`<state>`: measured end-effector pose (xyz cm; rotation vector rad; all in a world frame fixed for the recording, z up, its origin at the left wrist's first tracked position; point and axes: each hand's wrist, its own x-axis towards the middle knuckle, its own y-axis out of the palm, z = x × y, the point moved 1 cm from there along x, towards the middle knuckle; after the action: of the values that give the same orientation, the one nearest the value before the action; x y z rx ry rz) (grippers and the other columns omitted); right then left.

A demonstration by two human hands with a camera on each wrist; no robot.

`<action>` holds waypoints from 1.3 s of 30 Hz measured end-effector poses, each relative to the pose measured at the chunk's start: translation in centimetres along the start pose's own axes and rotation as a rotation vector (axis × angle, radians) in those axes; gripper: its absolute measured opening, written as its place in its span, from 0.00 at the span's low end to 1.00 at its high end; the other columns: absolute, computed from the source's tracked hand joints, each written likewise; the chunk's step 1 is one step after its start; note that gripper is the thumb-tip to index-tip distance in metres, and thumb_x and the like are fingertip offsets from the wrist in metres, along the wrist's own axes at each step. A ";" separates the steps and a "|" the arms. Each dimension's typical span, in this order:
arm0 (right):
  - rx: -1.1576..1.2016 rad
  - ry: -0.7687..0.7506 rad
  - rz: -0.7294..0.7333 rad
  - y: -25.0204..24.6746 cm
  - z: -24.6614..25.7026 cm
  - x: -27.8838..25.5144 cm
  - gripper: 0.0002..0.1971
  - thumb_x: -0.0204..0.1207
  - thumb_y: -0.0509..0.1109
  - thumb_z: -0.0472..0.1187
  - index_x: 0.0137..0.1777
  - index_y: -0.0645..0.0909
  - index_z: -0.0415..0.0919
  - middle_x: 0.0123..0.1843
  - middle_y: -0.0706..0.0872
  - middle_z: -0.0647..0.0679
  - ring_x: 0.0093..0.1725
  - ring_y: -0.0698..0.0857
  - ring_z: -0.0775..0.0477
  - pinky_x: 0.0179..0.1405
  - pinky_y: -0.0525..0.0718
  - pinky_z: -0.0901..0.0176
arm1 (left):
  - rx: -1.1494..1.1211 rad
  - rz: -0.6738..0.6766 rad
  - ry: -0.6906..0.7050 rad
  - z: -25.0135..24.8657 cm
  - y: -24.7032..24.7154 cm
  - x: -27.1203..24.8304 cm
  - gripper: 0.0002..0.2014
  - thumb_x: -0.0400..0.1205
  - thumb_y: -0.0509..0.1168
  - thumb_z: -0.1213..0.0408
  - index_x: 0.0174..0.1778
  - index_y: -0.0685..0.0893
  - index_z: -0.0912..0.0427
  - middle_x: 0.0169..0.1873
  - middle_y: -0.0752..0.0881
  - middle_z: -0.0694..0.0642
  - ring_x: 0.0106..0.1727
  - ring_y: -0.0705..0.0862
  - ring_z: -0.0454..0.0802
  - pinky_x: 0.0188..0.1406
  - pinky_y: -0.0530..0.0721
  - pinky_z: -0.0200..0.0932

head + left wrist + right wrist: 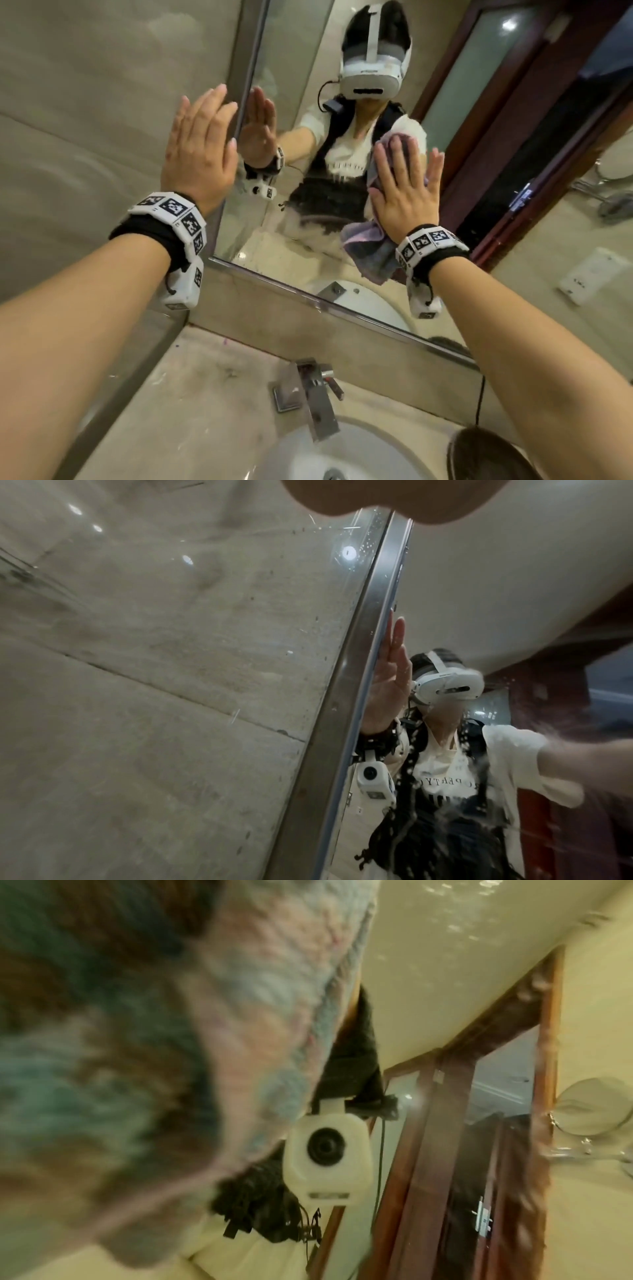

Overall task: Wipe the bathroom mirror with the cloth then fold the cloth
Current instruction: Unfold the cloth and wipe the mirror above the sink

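— Cloth (368,251): pink and grey-blue, flattened against the mirror (308,222) under the right hand (406,192), lower end hanging loose below the wrist. Blurred and filling most of the right wrist view (240,988).

— Grip on it?

— Flat palm, fingers (433,168) straight and spread, pressing rather than pinching. Cloth edge showing above the fingertips and beside the thumb.

— And the mirror itself?

— Streaked and spotted with wet marks across the lower middle; drops plain in the left wrist view (445,791). Metal frame (308,298) along the bottom and left edges (359,669). Reflected in the glass: a person in a white headset and pale shirt with dark straps, plus a dark wooden door frame.

— Left hand (198,147)?

— Open, fingers straight and close together, holding nothing. Raised at the mirror's left edge, over the frame and the beige wall (85,120); touching or only just near, cannot tell. Only the palm's heel at the top of its own wrist view (342,499).

— Wrists?

— Black bands with white coded markers and small white cameras on both.

— Below?

— Beige stone bench (205,377) with a white basin (359,448) set in, a square metal tap (317,394) standing behind the basin, well under both hands. White socket plate (594,274) on the wall right of the mirror.
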<state>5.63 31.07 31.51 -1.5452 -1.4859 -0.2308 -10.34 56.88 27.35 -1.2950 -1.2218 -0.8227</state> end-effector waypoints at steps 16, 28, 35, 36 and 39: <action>0.071 -0.117 -0.057 5.3 14.8 0.5 0.33 0.82 0.48 0.54 0.83 0.45 0.42 0.82 0.64 0.43 0.80 0.55 0.41 0.74 0.35 0.30 | -0.064 0.105 -0.115 0.4 0.5 -7.3 0.21 0.81 0.58 0.69 0.71 0.72 0.65 0.75 0.71 0.62 0.76 0.66 0.54 0.81 0.48 0.39; 0.069 -0.363 0.153 8.6 24.8 -2.1 0.33 0.82 0.50 0.57 0.82 0.52 0.40 0.83 0.60 0.48 0.82 0.60 0.47 0.75 0.28 0.36 | -0.031 0.107 -0.060 1.0 0.6 -9.6 0.21 0.80 0.59 0.70 0.70 0.74 0.67 0.72 0.73 0.65 0.74 0.68 0.55 0.80 0.52 0.43; 0.077 -0.510 0.287 9.8 27.0 -8.3 0.33 0.74 0.57 0.43 0.81 0.58 0.40 0.82 0.64 0.48 0.81 0.63 0.48 0.76 0.29 0.40 | 0.011 0.100 -0.030 1.1 0.9 -9.9 0.21 0.79 0.59 0.70 0.70 0.74 0.66 0.72 0.74 0.64 0.74 0.69 0.56 0.80 0.50 0.42; 0.095 -0.494 0.288 9.7 27.2 -8.6 0.33 0.74 0.56 0.44 0.81 0.57 0.39 0.82 0.63 0.47 0.81 0.63 0.47 0.76 0.30 0.40 | 0.021 0.104 -0.021 1.1 0.9 -10.0 0.21 0.80 0.59 0.70 0.70 0.74 0.65 0.72 0.74 0.64 0.74 0.69 0.56 0.80 0.50 0.43; 0.107 -0.527 0.326 9.7 26.7 -8.5 0.35 0.75 0.51 0.46 0.82 0.50 0.36 0.84 0.56 0.44 0.83 0.56 0.44 0.77 0.29 0.39 | 0.036 0.118 -0.017 1.0 0.9 -10.1 0.21 0.80 0.59 0.69 0.70 0.74 0.65 0.72 0.74 0.63 0.74 0.70 0.57 0.80 0.54 0.47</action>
<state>-0.33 46.08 6.65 -1.8143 -1.5709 0.4725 -11.88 56.15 17.33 -1.3338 -1.1567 -0.7033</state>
